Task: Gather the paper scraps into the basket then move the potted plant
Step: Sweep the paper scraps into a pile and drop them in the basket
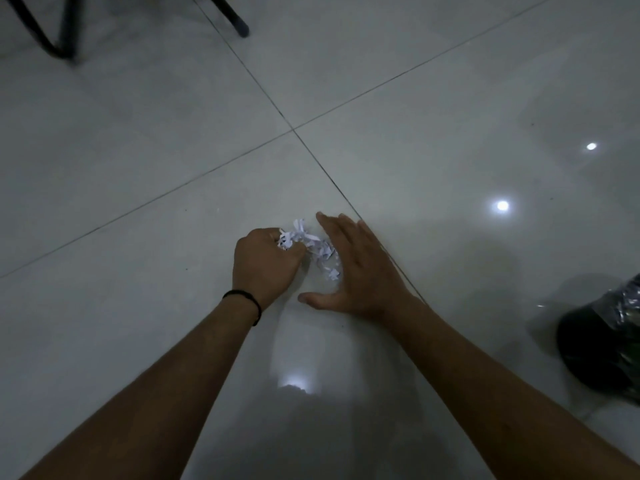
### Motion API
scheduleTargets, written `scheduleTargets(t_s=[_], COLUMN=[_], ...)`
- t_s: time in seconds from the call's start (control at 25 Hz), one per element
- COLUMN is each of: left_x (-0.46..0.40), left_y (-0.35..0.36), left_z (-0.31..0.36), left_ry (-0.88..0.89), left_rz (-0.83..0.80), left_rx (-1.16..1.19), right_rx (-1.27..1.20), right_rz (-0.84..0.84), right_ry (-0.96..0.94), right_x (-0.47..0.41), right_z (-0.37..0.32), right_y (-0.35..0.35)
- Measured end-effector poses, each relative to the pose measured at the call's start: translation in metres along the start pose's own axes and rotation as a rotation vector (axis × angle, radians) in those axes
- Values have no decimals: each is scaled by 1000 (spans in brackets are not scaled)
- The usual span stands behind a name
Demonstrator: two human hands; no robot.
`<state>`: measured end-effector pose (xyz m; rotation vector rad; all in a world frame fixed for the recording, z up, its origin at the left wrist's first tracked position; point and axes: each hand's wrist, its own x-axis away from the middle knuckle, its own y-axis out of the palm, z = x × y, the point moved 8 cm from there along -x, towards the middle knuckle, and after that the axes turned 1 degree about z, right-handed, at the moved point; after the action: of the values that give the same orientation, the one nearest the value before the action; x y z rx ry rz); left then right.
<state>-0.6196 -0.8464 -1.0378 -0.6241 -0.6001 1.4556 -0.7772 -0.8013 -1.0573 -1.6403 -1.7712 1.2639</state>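
A small heap of white paper scraps [317, 249] lies on the glossy grey tile floor, between my two hands. My left hand [266, 263] is curled and grips a bunch of the scraps at the heap's left end. My right hand [360, 268] lies flat on the floor with straight fingers, its palm edge against the right side of the heap. A dark basket lined with a shiny plastic bag [606, 344] stands at the right edge of the view, partly cut off. No potted plant is in view.
Black metal chair legs [239, 22] stand on the floor at the top left. Dark grout lines cross the tiles just above my hands. Ceiling lights reflect as bright spots on the floor at the right.
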Motion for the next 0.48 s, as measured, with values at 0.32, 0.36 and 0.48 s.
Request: scheduleTargets(t_s=[0.32, 0.36, 0.48], left_x=[9, 13, 28], left_y=[-1, -2, -9], left_z=[0, 2, 8], left_ry=[75, 89, 162], left_rz=[19, 31, 73], left_rx=[-145, -158, -261], right_rx=[84, 86, 146], right_rz=[-112, -114, -157], right_ry=[28, 3, -114], right_x=[-16, -20, -27], right_z=[-16, -18, -19], right_y=[15, 17, 28])
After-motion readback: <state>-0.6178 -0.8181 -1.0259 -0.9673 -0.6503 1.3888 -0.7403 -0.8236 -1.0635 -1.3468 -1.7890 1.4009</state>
